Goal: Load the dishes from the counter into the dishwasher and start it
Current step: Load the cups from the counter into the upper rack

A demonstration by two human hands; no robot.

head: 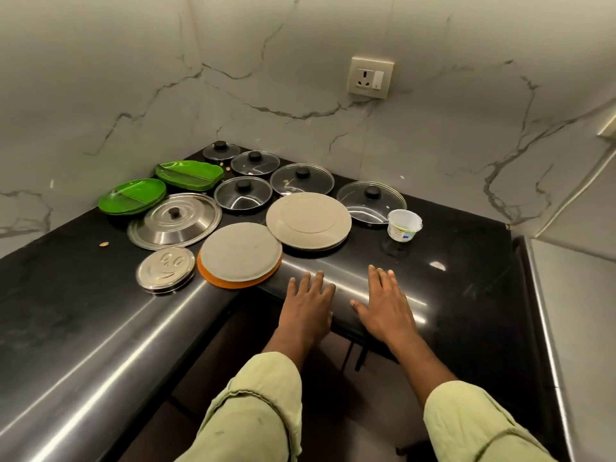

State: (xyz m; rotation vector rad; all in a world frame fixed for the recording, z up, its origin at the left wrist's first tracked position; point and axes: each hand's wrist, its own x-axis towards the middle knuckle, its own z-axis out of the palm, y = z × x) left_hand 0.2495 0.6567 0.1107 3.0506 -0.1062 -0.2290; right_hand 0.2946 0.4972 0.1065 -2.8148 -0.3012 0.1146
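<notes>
Dishes lie in the corner of a black counter (450, 261). A grey plate (240, 251) sits upside down on an orange one (213, 277), and a second grey plate (308, 220) lies behind it. Two stacks of green divided plates (132, 196) (188, 175) stand at the left. A large steel lid (174, 220), a small embossed steel lid (165, 268), several glass lids with black knobs (301, 179) and a white plastic cup (404, 225) lie around them. My left hand (308, 303) and my right hand (386, 303) rest flat on the counter's front edge, fingers straight, holding nothing.
Marble walls close the corner, with a power socket (370, 77) on the back wall. A steel surface (573, 328) adjoins the counter at the right. A small crumb (104, 244) lies on the counter's left part. Dark cabinet fronts show below the edge.
</notes>
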